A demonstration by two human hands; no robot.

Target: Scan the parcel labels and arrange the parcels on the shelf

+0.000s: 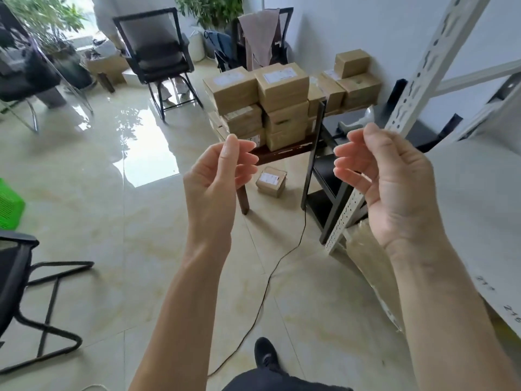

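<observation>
Several brown cardboard parcels (283, 87) with white labels are stacked on a dark wooden table (284, 152) ahead of me. One small parcel (271, 181) lies on the floor under it. A white handheld scanner (356, 122) rests on a black rack behind the table. The white metal shelf (423, 80) rises at the right. My left hand (217, 176) and my right hand (386, 179) are raised in front of me, palms facing each other, fingers loosely curled, and neither holds anything. Both are short of the parcels.
A thin black cable (270, 277) runs across the tiled floor toward me. Black office chairs stand at the back (158, 57) and at the left (17, 277). A green basket (8, 204) sits at the left edge. A white board (479, 221) leans at the right.
</observation>
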